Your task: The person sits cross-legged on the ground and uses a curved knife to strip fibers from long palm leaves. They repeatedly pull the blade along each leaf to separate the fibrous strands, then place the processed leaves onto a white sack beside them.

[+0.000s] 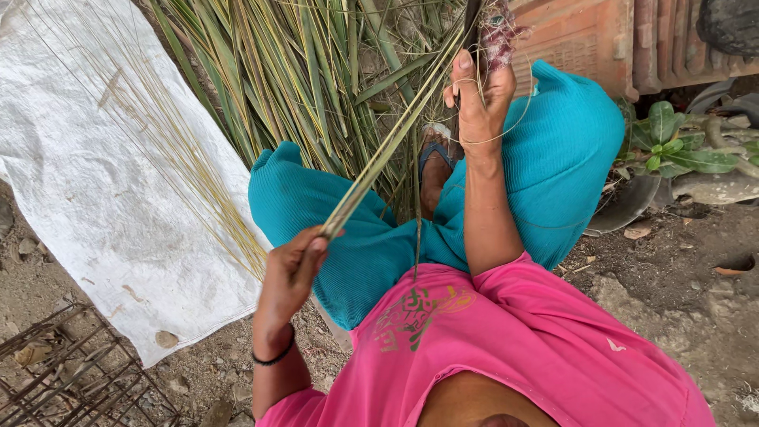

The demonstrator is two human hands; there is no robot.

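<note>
The long green palm leaf [395, 138] is stretched tight between both hands, above the lap in teal trousers [553, 150]: the left hand [288, 273] is closed around its lower end, and the right hand [478, 99] is clamped on the upper end along with what looks like a blade, too hidden to be sure. If that right hand slips, I reckon the thin midrib snaps or a finger gets nicked, since the leaf is so taut. Finished sticks [198, 182] lie on the white sack [87, 190] left of the leaf pile [292, 71].
</note>
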